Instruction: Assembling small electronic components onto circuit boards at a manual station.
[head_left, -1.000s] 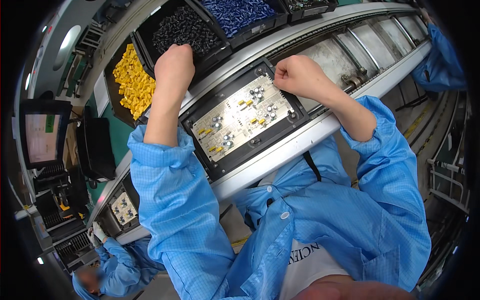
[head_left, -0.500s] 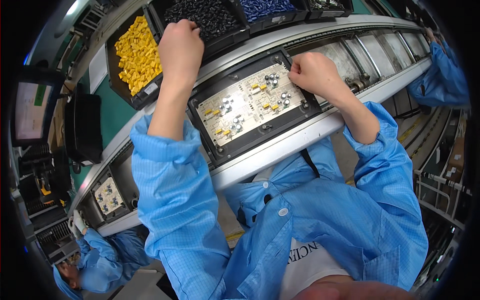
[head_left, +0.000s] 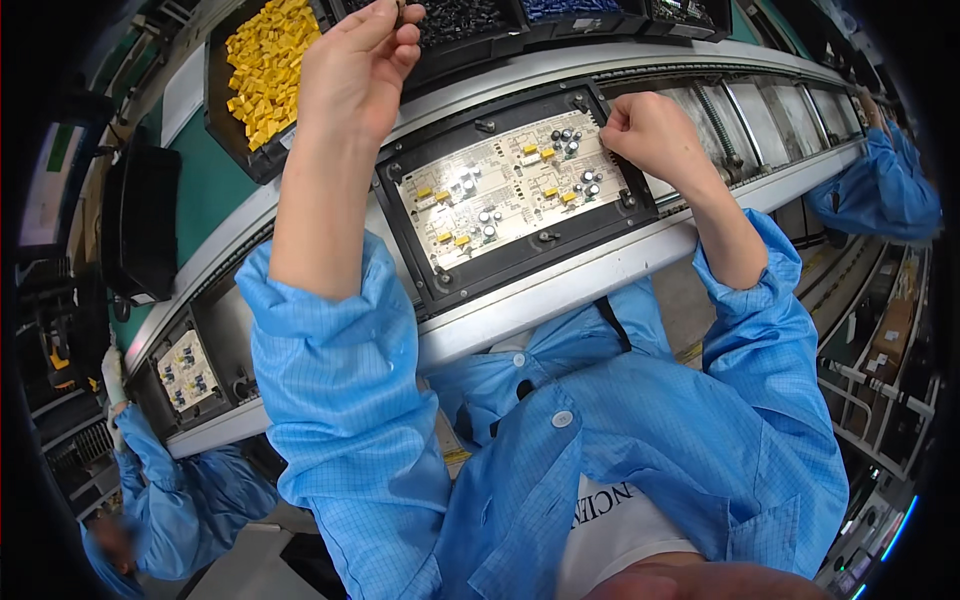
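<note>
Up in the left hand (head_left: 352, 72), pinched: small dark part (head_left: 401, 12), likely light, stiff, best held by its body; right hand (head_left: 652, 138) curls closed beside circuit board (head_left: 505, 207), contents hidden

My left hand (head_left: 358, 80): high, foremost fingertips pinched, other fingers (head_left: 403, 55) curled just below and to the right of the pinch. Bare left forearm (head_left: 325, 210) runs almost straight down from them. My right hand (head_left: 650, 135): lower, well right of those fingers; back upward, fist loosely closed, fingertips leftmost. Right forearm (head_left: 725, 225) slants down and right behind them.
</note>
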